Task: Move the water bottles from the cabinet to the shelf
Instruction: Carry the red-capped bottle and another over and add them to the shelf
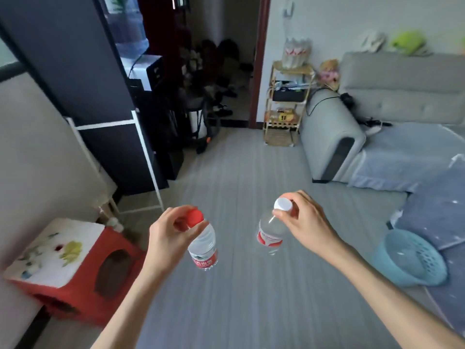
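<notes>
Head: bottles below fingertips (both hands).

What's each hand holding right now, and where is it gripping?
The left hand holds the red-capped bottle by its neck; the right hand holds the white-capped bottle by its cap.

Left hand: lower centre of the frame, forearm bare, rising from the bottom edge; fingers and thumb curled, pinching the red cap of a water bottle that hangs below. Right hand: right of centre, forearm bare, entering from the lower right corner; fingers pinching the white cap of a second bottle. Hands apart, level, palms down.
</notes>
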Motion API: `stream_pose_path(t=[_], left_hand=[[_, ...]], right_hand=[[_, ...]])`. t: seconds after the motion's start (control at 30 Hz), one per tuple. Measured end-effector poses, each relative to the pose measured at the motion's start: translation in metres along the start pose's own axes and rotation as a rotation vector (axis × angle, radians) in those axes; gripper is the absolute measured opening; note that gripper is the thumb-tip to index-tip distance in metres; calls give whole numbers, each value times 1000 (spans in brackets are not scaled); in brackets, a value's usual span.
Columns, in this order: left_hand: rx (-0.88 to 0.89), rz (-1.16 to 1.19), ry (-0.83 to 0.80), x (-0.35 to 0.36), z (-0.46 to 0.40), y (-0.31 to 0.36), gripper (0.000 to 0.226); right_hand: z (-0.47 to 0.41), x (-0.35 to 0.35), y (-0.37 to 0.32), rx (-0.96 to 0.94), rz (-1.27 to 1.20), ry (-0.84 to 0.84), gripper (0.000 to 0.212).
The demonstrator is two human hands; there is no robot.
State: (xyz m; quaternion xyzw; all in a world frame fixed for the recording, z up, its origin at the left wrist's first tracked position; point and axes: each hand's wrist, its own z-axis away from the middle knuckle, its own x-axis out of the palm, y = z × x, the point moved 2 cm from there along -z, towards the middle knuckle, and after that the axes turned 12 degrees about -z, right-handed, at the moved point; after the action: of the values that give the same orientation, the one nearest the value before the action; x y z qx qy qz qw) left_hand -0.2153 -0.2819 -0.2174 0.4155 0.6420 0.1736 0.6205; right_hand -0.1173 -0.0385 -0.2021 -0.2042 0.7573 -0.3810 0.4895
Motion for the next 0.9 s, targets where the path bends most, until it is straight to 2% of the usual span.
stream_pose_path(t=[0.13, 0.4, 0.7, 0.9], left_hand=[[25, 33, -49, 53, -91, 17, 31], [65, 42, -130, 154, -273, 63, 24], [175, 13, -112, 232, -474, 113, 26], [176, -8, -159, 303, -620, 121, 27]], right_hand=[[-79, -19, 44, 52, -6, 66, 20], [-261, -65, 135, 55, 17, 63, 20], [-458, -100, 209, 59, -1, 146, 23], [-594, -103, 271, 103, 14, 119, 25]])
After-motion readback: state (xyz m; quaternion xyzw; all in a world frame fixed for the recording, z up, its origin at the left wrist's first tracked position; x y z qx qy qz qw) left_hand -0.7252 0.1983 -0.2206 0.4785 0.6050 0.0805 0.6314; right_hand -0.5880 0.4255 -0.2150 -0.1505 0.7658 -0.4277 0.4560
